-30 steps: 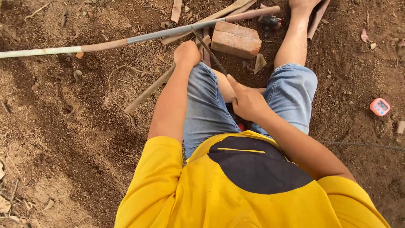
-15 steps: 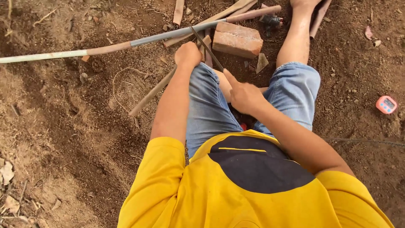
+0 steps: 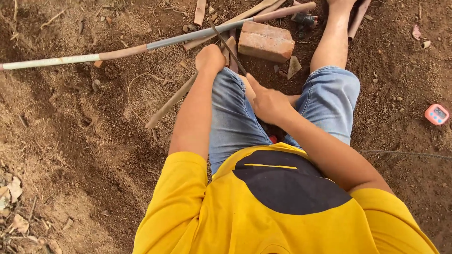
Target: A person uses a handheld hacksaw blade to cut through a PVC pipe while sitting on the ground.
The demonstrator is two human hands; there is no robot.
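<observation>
L hand (image 3: 210, 58) fisted round thin dark rod (image 3: 229, 48) crossing long pipe (image 3: 141, 47) by brick (image 3: 266, 41) on dirt ground (image 3: 70, 141); R hand (image 3: 267, 103) loosely curled, grip unclear.

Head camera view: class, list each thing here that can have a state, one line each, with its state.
Left hand: closed in a fist, by the long pipe.
Right hand: on a thin dark blade that slants up to the pipe.
Long pipe: lying across the dirt, its far end near the brick.
Brick: whole, lying flat on the ground.
Pink timer: lying on the dirt, apart, screen up.
</observation>
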